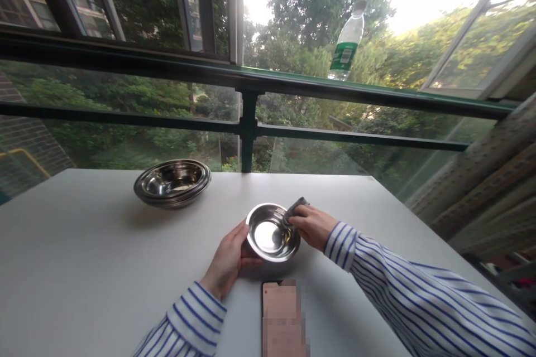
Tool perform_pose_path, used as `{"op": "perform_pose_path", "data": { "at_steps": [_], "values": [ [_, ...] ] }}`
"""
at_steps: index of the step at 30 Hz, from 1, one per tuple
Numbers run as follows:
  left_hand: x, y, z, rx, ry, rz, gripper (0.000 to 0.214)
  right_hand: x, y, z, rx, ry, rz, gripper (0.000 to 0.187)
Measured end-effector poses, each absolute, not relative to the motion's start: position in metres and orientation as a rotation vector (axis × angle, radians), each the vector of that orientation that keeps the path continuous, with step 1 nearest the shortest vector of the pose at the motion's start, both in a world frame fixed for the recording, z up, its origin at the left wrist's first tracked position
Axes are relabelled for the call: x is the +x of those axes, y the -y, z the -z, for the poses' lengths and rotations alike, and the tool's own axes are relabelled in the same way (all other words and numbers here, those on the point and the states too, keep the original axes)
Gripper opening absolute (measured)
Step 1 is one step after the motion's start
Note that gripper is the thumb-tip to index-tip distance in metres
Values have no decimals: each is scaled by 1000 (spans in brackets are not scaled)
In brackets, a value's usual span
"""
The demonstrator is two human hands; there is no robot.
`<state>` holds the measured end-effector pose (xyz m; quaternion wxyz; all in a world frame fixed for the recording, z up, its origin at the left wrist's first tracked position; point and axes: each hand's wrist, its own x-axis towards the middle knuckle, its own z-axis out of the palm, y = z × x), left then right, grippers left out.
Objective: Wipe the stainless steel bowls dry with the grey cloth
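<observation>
A small shiny steel bowl (268, 234) is tilted up a little over the white table, in the middle of the view. My left hand (231, 256) grips its left side, with the thumb at the rim and the fingers underneath. At the right rim, my right hand (312, 226) is closed around a grey cloth (296, 209). The cloth touches the inner wall of the bowl near the upper right edge. Part of the cloth is hidden by my fingers.
A stack of larger steel bowls (173, 183) stands at the back left of the white table (100, 268). A phone (281, 321), partly blurred out, lies near the front. Behind runs a green railing (293, 81) bearing a plastic bottle (347, 47). A curtain (481, 178) hangs on the right.
</observation>
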<state>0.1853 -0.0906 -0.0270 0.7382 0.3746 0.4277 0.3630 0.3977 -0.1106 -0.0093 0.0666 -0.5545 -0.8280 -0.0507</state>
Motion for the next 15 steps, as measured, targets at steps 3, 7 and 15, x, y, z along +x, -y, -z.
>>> {"op": "perform_pose_path", "data": {
  "at_steps": [3,7,15],
  "values": [
    [186,92,26,829,-936,-806,34,389,143,12,-1658,2487,116,30],
    [186,92,28,827,-913,-810,33,363,164,12,-1535,2458,-36,31],
    [183,90,30,701,-661,-750,45,315,135,9,-1343,2501,-53,20]
  ]
}}
